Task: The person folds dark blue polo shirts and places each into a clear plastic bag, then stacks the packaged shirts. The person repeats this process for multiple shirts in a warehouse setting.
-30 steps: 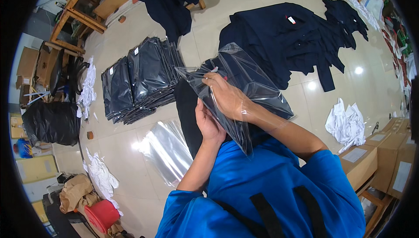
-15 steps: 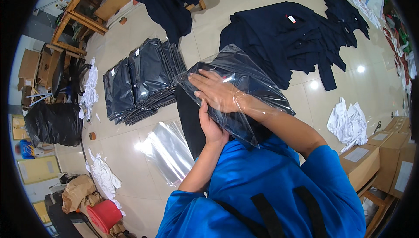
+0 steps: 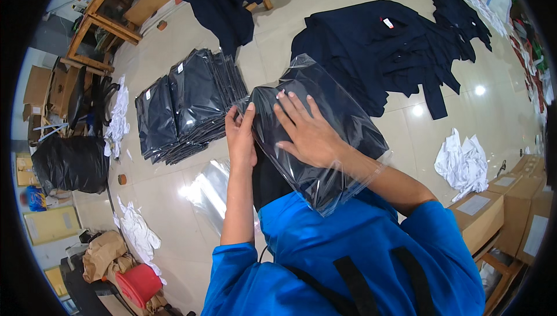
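Note:
A dark folded garment (image 3: 319,180) lies inside a clear plastic bag (image 3: 362,122) across my lap. My left hand (image 3: 239,136) grips the bag's left edge, its thumb on one side and its fingers on the other. My right hand (image 3: 307,136) rests flat on the garment with fingers spread. Clear film crosses my right wrist and forearm, so that hand appears to be inside the bag. To the left stand stacks of bagged dark garments (image 3: 197,98). A pile of clear flat bags (image 3: 212,191) lies on the floor beside my left forearm.
Loose dark garments (image 3: 365,43) spread over the tiled floor ahead, and more hang over a small stool (image 3: 264,4). White cloths (image 3: 462,162) lie at right near cardboard boxes (image 3: 478,217). A black bag (image 3: 72,165) and a red bucket (image 3: 139,286) stand at left.
My left hand has moved up and forward to the bag's left edge. My right fingers have spread out, and the bag lies flatter with the garment filling more of it.

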`<state>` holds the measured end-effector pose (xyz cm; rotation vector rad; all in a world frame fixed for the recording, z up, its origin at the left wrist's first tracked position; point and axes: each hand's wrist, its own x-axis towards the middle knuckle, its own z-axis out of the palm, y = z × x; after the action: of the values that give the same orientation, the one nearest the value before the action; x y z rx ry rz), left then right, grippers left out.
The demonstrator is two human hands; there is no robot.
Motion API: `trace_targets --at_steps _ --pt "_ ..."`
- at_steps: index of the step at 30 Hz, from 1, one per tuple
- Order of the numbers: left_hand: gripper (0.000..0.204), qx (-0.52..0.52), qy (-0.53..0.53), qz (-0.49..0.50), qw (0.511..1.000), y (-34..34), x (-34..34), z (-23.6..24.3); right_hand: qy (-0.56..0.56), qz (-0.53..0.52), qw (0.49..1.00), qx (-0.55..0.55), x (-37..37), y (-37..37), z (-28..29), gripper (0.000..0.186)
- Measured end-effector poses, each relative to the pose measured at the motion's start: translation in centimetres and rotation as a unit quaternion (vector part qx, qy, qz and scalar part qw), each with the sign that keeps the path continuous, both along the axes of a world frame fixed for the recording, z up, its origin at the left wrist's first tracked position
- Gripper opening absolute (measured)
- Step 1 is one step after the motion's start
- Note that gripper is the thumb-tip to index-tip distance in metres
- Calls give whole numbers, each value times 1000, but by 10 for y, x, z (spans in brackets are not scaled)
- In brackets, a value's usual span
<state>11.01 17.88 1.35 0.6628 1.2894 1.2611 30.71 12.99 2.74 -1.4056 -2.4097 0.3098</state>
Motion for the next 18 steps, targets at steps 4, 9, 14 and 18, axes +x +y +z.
trace_targets --at_steps 4,9,14,18 --pt "80 17 92 -19 995 13 -3 -14 9 -47 999 16 3 23 -6 82" --pt "71 30 -11 -12 999 14 -7 -6 -19 -31 999 -15 6 34 -6 80" --pt "69 1 -127 -5 992 17 -33 -9 -1 -10 1000 -30 11 21 -2 80" --pt "70 -16 -154 13 988 8 -38 -5 -13 1 1000 -5 19 -5 3 80"
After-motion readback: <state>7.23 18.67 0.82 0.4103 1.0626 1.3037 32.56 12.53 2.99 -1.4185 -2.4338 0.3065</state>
